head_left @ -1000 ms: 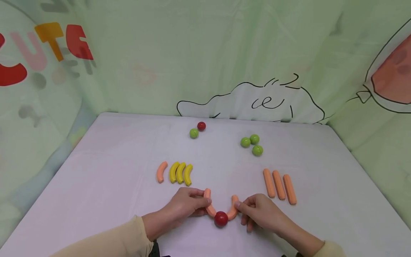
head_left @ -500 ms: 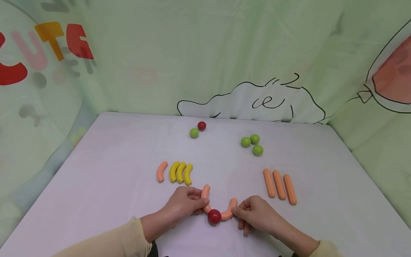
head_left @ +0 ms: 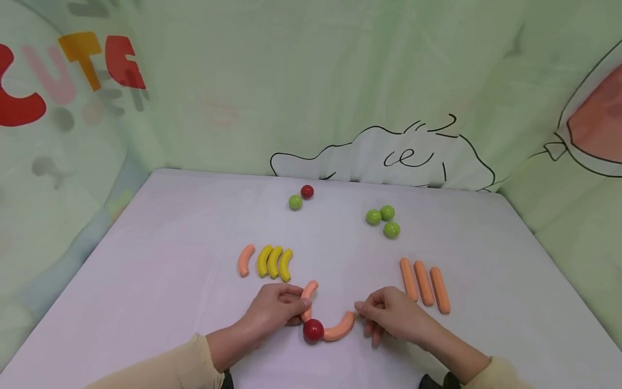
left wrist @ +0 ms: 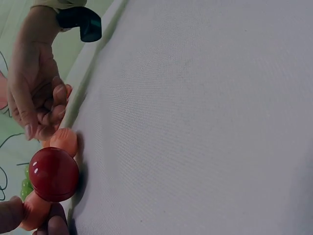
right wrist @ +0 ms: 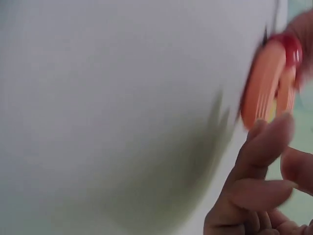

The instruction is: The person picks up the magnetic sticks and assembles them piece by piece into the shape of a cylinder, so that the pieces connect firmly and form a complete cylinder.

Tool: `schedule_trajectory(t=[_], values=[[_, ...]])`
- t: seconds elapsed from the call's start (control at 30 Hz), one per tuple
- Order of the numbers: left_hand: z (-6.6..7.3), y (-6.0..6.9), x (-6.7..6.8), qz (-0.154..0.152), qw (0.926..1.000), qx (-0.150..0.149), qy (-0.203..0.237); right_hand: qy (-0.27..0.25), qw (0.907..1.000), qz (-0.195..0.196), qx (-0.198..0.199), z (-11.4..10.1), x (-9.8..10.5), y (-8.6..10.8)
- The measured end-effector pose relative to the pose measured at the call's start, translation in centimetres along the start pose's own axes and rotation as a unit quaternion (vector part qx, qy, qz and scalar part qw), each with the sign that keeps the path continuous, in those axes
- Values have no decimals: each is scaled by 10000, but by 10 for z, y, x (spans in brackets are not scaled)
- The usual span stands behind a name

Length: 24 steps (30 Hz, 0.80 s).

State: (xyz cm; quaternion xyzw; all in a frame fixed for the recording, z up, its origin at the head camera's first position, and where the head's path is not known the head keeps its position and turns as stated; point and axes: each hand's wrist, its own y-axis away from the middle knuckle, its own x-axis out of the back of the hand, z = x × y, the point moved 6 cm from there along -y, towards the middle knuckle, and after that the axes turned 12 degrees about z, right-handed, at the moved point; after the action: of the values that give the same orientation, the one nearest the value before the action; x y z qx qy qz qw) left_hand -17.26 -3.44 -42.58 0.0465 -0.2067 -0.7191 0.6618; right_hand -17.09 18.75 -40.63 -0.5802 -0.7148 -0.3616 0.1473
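My left hand [head_left: 277, 310] pinches an upright-lying curved orange toy sausage [head_left: 308, 293] between thumb and fingers. A shiny red ball [head_left: 313, 330] touches that sausage's near end; in the left wrist view the ball [left wrist: 54, 174] partly covers it. On the ball's other side lies a second curved orange toy sausage [head_left: 339, 327], its left end against the ball. Just off its right end is my right hand [head_left: 393, 314], holding nothing, fingers loosely bent. In the right wrist view thumb and fingers stand apart near the ridged end of the sausage [right wrist: 264, 83].
A third curved orange sausage [head_left: 245, 260] lies beside three yellow toy bananas [head_left: 274, 262]. Three straight orange sausages [head_left: 424, 283] lie at right. Farther back are three green balls [head_left: 387, 221], plus a red ball [head_left: 307, 192] touching or near a green one [head_left: 295, 202].
The red ball and both curved sausages have shifted left. The right sausage has turned to lie flatter, and my right hand has let go of it. My left hand keeps its pinch.
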Motion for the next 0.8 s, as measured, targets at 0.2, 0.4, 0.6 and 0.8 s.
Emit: schedule_trajectory(t=[0.2,0.4,0.6,0.8], values=[[0,0,4,135,9999,-44,67,229,9965,352,723,-25,20,-34],[-1,-1,3,164,9998,14,89,465,9893,478,1297,-54,35,-92],[-3,-1,2,170,9997,160,35,835,9830,760,1448,-86,43,-162],[-5,-4,2,196,9997,160,46,1271,9760,724,1616,-112,39,-215]])
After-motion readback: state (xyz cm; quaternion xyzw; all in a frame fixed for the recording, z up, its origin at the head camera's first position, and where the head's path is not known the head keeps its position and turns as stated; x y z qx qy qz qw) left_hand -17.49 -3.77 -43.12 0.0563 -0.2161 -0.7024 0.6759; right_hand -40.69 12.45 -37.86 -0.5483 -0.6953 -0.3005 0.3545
